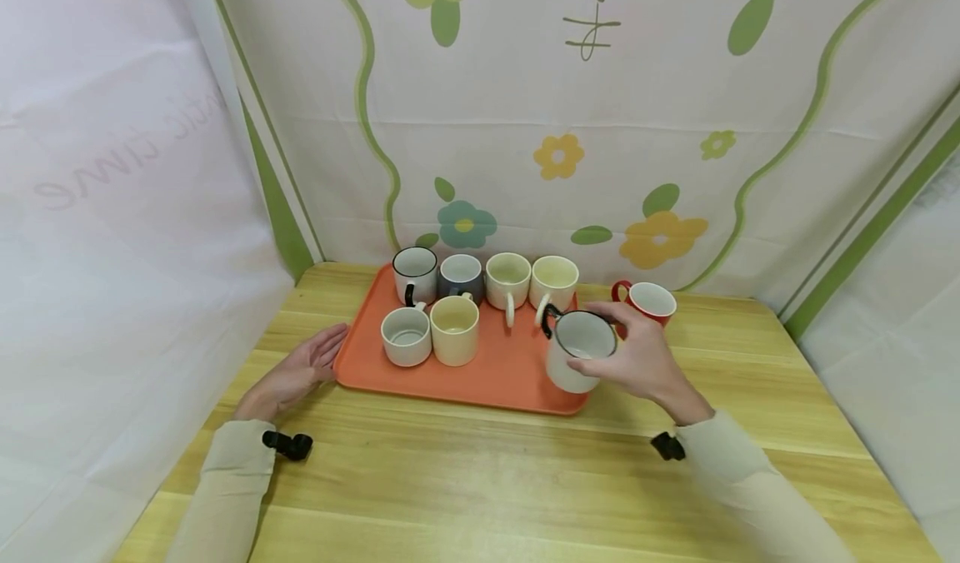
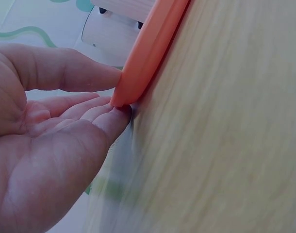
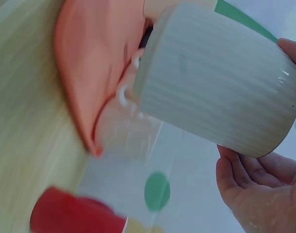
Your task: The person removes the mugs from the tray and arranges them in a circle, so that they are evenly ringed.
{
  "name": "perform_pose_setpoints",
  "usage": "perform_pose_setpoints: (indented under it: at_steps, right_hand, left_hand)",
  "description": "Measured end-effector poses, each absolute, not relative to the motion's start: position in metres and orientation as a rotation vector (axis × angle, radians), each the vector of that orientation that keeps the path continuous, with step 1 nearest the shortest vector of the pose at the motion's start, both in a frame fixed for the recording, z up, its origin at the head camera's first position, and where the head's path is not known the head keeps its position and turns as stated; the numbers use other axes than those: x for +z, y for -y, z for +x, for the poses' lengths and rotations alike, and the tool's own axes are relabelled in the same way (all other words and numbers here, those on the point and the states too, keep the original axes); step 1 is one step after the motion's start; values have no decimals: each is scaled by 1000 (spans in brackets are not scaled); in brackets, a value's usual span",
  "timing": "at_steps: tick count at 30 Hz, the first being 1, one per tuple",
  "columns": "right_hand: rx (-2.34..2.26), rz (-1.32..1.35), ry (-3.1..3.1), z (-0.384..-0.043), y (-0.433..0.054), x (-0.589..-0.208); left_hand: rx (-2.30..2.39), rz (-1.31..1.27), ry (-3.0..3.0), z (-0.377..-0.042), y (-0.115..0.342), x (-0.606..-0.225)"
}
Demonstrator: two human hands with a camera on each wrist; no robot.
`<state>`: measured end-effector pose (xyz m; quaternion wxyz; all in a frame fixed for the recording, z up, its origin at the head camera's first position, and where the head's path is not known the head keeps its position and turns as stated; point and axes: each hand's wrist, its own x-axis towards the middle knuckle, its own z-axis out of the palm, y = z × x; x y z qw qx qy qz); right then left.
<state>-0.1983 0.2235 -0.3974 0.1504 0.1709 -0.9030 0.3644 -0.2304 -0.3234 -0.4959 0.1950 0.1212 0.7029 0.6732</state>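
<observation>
My right hand (image 1: 643, 356) grips a white mug (image 1: 567, 370) with a dark rim and black handle, thumb and fingers on opposite sides near its rim. It tilts over the right front corner of an orange tray (image 1: 502, 380). Fine ribs run along the mug wall (image 3: 216, 82) in the right wrist view. At the tray's left front corner, my left hand (image 1: 292, 373) holds the edge, with the thumb (image 2: 75, 70) touching the rim and the fingers against the side and underside.
Four-handled back row on the tray: a black-rimmed white mug (image 1: 416, 280), a grey mug (image 1: 462, 280) and two cream mugs (image 1: 508, 292). In front stand a low white cup (image 1: 407, 348) and a yellowish mug (image 1: 455, 342). A red mug (image 1: 654, 311) stands on the table right of the tray.
</observation>
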Motion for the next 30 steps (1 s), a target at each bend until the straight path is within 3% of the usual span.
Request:
perform_pose_setpoints:
  at_steps: [15,30]
  right_hand:
    - [885,55,2635,-161,-346,-369]
    - [822,-211,2642,-211,-414,-370]
  left_hand:
    - [1889,335,-1971,-230,322,-496]
    - [1897,304,-1969,-229,322,-494]
